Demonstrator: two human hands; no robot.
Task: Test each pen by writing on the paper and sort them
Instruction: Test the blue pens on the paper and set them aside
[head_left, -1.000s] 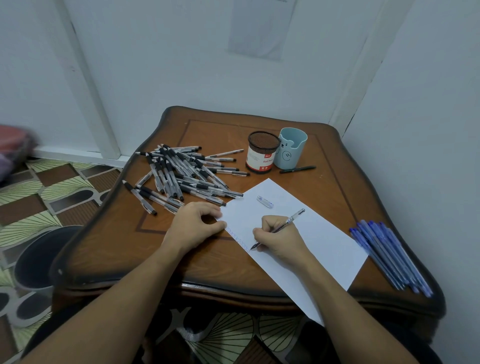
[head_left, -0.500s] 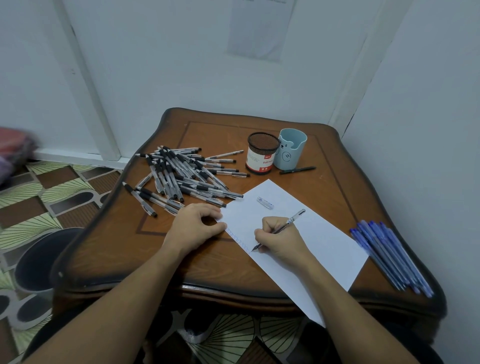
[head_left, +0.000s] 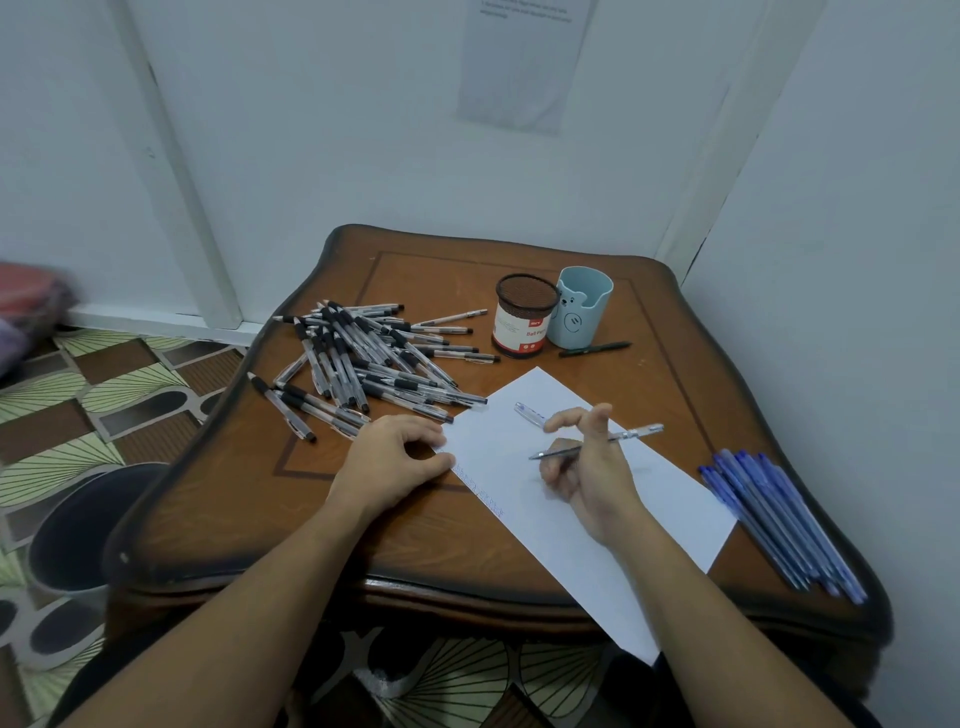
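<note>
Two grips, both mine, work over a brown wooden tabletop (head_left: 415, 535). My right grip (head_left: 587, 467) grasps an uncapped clear pen (head_left: 597, 440), held nearly level above the white paper (head_left: 649, 499). Its tip points toward the left edge and seems to be just off the sheet. A loose cap (head_left: 529, 414) lies on the paper just beyond. My left grip (head_left: 400, 457) is loosely curled, grasping nothing, and rests on the paper's left corner, pinning it. Small blue test marks (head_left: 478, 488) run along the paper's near-left edge. A heap of black-collared pens (head_left: 374, 364) fills the far left corner, and a row of blue pens (head_left: 779, 525) lies along the right edge. A mesh cup (head_left: 522, 317) and a pale blue cup (head_left: 582, 306) stand near the far edge. I judge this pen's writing test is over, so sorting comes next. That calls for fetching the cap, closing the pen, and laying it with its group, probably the blue row.
</note>
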